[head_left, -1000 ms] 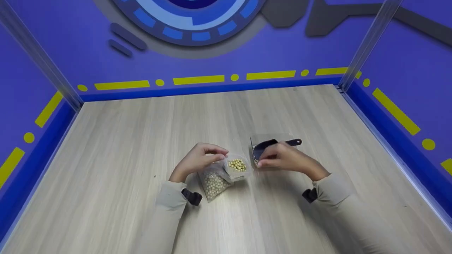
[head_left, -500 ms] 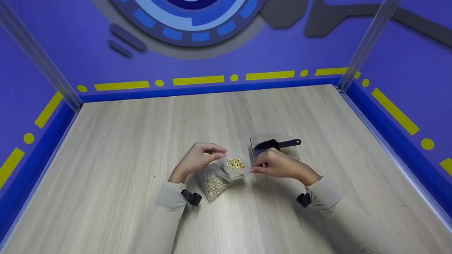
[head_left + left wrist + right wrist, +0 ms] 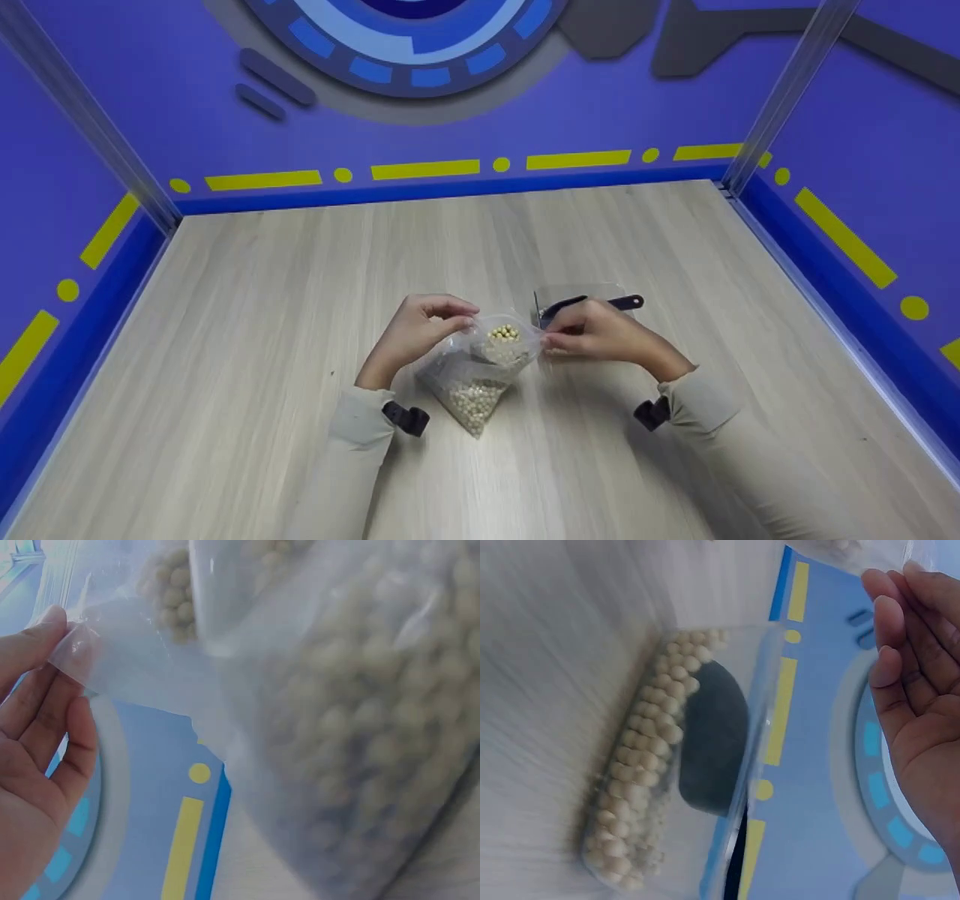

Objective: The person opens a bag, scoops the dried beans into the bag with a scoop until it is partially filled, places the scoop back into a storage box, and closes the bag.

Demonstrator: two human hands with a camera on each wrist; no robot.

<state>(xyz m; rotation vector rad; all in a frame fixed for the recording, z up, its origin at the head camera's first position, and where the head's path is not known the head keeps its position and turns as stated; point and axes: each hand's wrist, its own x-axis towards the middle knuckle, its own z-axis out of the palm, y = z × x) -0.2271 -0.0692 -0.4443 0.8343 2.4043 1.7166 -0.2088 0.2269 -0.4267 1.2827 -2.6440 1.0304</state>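
A clear plastic zip bag (image 3: 450,364) hangs between my two hands, its bottom corner full of pale round beans (image 3: 476,401). My left hand (image 3: 416,334) pinches the left end of its top edge between thumb and fingers. The right end of that edge is pinched by my right hand (image 3: 604,337). A smaller cluster of yellower beans (image 3: 504,331) shows near the bag's mouth. In the left wrist view the bean-filled bag (image 3: 360,735) looms close beside the left hand (image 3: 45,720). The right wrist view has the right hand (image 3: 922,675) at the bag's edge.
Behind my right hand stands a clear rectangular container (image 3: 585,289) with a black scoop (image 3: 628,302) in it. Pale beans (image 3: 641,757) line its bottom in the right wrist view. Blue-purple walls surround the wooden table (image 3: 300,285).
My right hand has come to the bag and gripped its right edge. The bag's top edge is now drawn out between both hands, and its filled bottom has swung right.
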